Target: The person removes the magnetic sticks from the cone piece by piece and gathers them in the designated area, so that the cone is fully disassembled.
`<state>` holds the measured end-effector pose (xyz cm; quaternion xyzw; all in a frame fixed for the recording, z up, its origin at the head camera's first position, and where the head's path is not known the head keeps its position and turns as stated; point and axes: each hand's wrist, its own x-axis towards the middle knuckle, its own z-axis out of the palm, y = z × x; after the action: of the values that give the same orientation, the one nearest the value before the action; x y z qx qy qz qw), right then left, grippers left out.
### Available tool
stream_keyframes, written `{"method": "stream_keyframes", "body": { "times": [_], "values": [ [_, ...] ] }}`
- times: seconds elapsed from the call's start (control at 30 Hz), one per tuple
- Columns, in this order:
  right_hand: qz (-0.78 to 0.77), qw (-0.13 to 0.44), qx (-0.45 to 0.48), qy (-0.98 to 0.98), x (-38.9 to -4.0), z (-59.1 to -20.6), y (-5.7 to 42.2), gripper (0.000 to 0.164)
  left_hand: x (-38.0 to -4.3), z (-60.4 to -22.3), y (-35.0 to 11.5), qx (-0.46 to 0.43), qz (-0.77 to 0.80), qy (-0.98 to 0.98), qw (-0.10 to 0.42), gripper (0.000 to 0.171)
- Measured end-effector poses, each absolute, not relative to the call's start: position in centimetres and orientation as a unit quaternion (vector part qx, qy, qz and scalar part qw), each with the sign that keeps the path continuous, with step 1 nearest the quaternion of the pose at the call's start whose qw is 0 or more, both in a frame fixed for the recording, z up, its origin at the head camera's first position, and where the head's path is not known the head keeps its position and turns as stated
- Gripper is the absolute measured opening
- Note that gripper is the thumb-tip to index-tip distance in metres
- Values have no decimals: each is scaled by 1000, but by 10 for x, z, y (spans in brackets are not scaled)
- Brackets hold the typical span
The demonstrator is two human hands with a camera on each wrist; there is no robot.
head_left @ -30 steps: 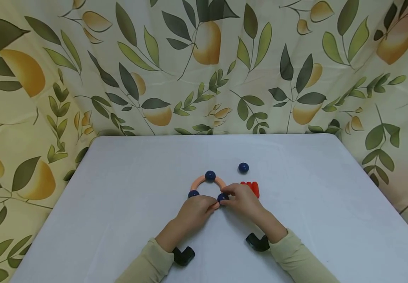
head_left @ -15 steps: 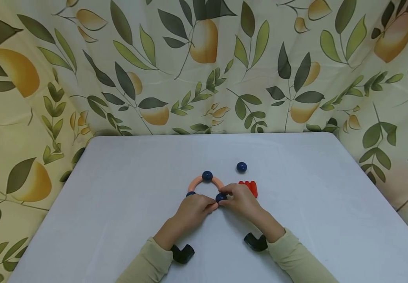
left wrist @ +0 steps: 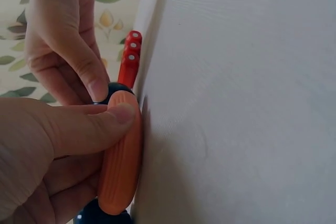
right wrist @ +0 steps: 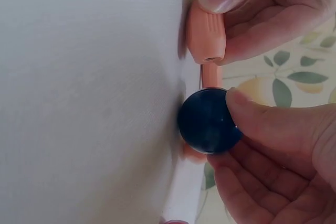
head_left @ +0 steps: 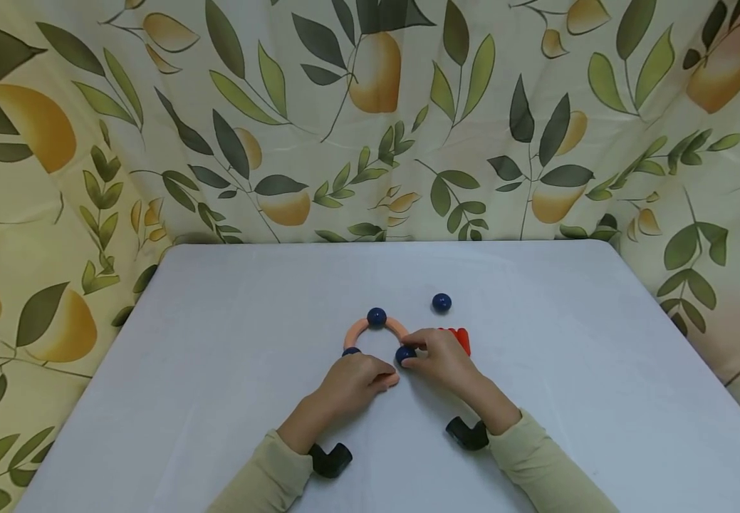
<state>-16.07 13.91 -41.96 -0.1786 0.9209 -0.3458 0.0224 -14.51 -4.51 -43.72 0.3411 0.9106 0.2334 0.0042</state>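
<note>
Orange curved rods and dark blue balls form a ring on the white table. My left hand [head_left: 352, 383] pinches the near orange curved rod [left wrist: 122, 153] between thumb and fingers. One end of that rod adjoins a blue ball [left wrist: 102, 214] low in the left wrist view. Thumb and fingers of my right hand [head_left: 441, 358] grip the blue ball [right wrist: 209, 121] on the ring's right side. A small gap separates this ball from the held rod's free end, where a hole shows in the right wrist view. Another blue ball [head_left: 377, 317] joins two rods at the ring's far side.
Several red rods [head_left: 462, 340] lie side by side just beyond my right hand, partly hidden by it. A loose blue ball [head_left: 442, 303] sits farther back on the white table [head_left: 248, 306]. Behind the table hangs a leaf-and-fruit patterned cloth [head_left: 370, 142].
The orange rod's end and the right-hand ball, together before, now stand slightly apart. Both hands keep their holds. The head view has shifted a little.
</note>
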Motion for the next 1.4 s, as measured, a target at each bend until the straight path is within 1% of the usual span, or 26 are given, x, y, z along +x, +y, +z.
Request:
{"method": "stream_keyframes", "body": {
  "times": [0.2,0.43,0.5,0.57,0.67,0.73,0.87,0.93,1.0,1.1,1.3,1.4],
  "values": [
    [-345,16,-189,919,-163,-419,140,33,-142,-438,-44,345,239,908,-1,13],
    [-346,24,-182,920,-165,-418,141,32,-140,-438,-41,362,244,900,-1,13],
    [-351,16,-185,918,-163,-417,141,33,-141,-436,-44,365,259,894,13,14],
    [-357,-6,-190,915,-162,-416,141,34,-143,-432,-48,360,280,890,33,17],
    [-370,-29,-201,906,-158,-414,139,32,-147,-426,-61,340,309,887,49,22],
    [-375,-18,-216,902,-155,-412,137,31,-150,-422,-70,319,314,893,47,26],
    [-371,60,-245,893,-148,-412,133,27,-156,-420,-84,310,312,897,48,29],
    [-359,84,-268,890,-146,-414,131,23,-158,-421,-87,320,311,893,53,31],
    [-349,90,-291,886,-146,-418,129,18,-160,-422,-88,334,306,890,58,33],
    [-344,83,-315,880,-147,-422,127,11,-162,-422,-89,349,302,885,61,36],
    [-351,100,-308,878,-146,-425,126,12,-163,-423,-92,367,305,877,54,31],
    [-344,91,-303,884,-144,-425,127,9,-163,-425,-94,373,302,876,47,31]
  ]
}}
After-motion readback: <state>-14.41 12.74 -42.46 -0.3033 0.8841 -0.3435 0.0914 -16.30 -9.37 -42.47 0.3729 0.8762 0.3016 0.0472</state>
